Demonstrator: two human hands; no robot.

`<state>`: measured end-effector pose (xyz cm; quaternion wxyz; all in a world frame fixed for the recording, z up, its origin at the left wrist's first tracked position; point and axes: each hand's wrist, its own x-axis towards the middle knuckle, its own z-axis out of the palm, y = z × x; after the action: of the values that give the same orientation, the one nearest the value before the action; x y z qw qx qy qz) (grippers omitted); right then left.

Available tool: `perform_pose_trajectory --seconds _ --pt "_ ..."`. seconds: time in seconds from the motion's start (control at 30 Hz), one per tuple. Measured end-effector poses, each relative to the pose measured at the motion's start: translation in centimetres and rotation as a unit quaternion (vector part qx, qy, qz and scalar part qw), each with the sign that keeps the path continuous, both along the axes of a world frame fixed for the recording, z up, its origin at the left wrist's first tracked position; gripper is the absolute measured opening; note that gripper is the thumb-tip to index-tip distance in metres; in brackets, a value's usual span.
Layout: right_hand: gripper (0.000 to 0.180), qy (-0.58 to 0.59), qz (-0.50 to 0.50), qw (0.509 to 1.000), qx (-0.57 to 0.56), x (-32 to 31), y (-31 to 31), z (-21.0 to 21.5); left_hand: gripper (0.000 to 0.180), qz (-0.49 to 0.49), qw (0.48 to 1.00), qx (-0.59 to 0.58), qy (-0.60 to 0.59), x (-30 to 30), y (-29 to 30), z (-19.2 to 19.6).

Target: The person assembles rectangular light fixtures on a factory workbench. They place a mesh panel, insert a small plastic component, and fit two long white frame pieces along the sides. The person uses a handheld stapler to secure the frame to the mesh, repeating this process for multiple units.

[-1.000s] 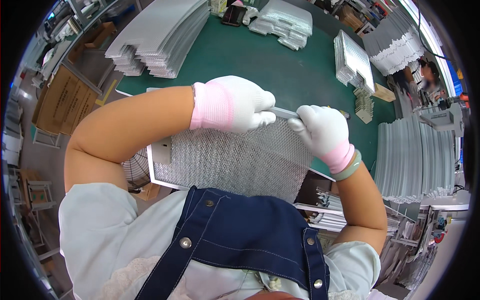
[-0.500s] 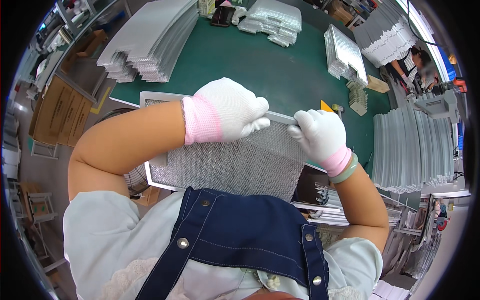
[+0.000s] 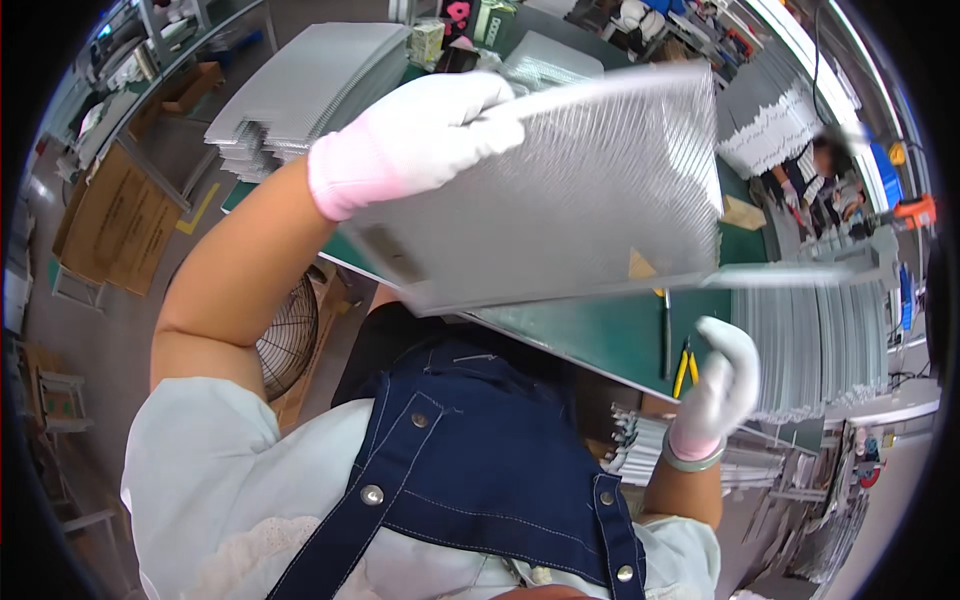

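My left hand, in a white glove with a pink cuff, is closed on the frame edge of a silver mesh panel. The panel is raised and tilted above the green table, blurred by motion. From its lower right corner a pale frame strip sticks out to the right; whether it is joined there I cannot tell. My right hand, gloved alike, is apart from the panel, its fingers spread and holding nothing. Beside it on the table lie yellow-handled pliers and a dark-handled tool.
A stack of mesh sheets stands at the far left of the green table. Long pale strips are piled on the right, near an orange power tool. A floor fan stands below left. Another person works at far right.
The mesh panel has been lifted and swung up and away from my body by my left hand. My right hand has let go of its edge and moved down and right.
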<state>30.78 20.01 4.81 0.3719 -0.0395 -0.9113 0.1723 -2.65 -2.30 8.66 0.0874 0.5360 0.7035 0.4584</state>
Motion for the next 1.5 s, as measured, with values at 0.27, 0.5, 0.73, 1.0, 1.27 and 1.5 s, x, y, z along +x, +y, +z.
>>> perform_pose_trajectory --seconds 0.27,0.5,0.73,1.0,1.27,1.5 --pt "0.061 0.052 0.118 0.858 -0.497 -10.3 6.2 -4.2 0.036 -0.154 0.968 0.08 -0.182 -1.2 9.5 -10.6" --pt "0.055 -0.068 0.084 0.842 -0.529 -8.7 8.9 -6.4 0.039 -0.197 0.953 -0.09 -0.213 -1.7 10.4 -17.1" --pt "0.042 -0.292 0.116 0.941 -0.126 -6.3 9.4 -18.4 0.03 -0.202 0.967 -0.042 0.151 -1.9 9.6 -24.7" --pt "0.032 -0.253 0.085 0.953 -0.144 -6.6 6.1 -16.5 0.032 -0.187 0.96 -0.067 0.199 -1.2 8.9 -24.7" --pt "0.026 -0.271 -0.015 0.922 -0.277 -6.2 9.0 -20.3 0.021 -0.148 0.986 -0.073 0.04 -2.7 10.4 -25.0" --pt "0.029 -0.148 -0.019 0.863 -0.483 -7.8 7.4 -18.0 0.031 -0.145 0.982 -0.064 -0.103 -1.7 10.6 -21.8"
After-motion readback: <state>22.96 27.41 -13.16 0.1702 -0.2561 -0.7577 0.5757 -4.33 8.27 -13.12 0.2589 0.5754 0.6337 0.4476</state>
